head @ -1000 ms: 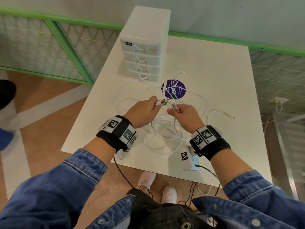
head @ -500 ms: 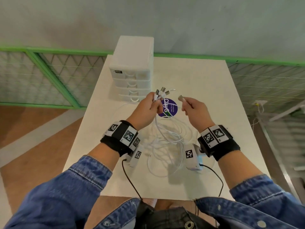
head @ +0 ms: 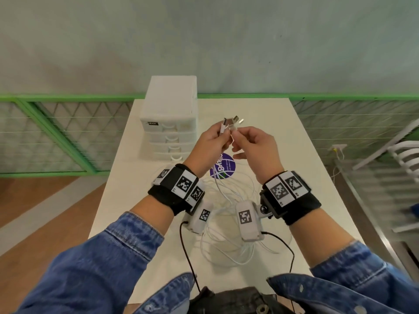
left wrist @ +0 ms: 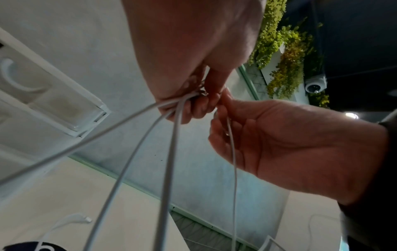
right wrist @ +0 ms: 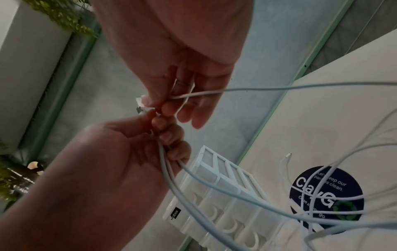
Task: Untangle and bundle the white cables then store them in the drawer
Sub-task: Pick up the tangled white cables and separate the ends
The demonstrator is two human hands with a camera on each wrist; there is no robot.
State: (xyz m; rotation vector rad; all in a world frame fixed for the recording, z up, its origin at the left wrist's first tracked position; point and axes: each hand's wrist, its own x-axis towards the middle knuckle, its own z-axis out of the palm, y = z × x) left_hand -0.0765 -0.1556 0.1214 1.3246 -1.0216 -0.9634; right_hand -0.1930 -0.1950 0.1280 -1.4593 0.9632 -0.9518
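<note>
Head view: thin white cables' (head: pixel 226 196) plug ends were pinched together by left hand (head: pixel 212 141) and right hand (head: pixel 254 146); untangling underway, coiling likely called for next.

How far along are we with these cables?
Early. Done: several plug ends are gathered in the left hand. In hand: the right hand pinches one more cable end beside them. Left: the white cables lie looped on the table, unbundled; the drawer unit is closed.

Drawer unit (head: pixel 169 123) is set at table (head: pixel 294 137) back-left, sticker (head: pixel 223 169) before it, cables (head: pixel 229 243) looped nearer still.
</note>
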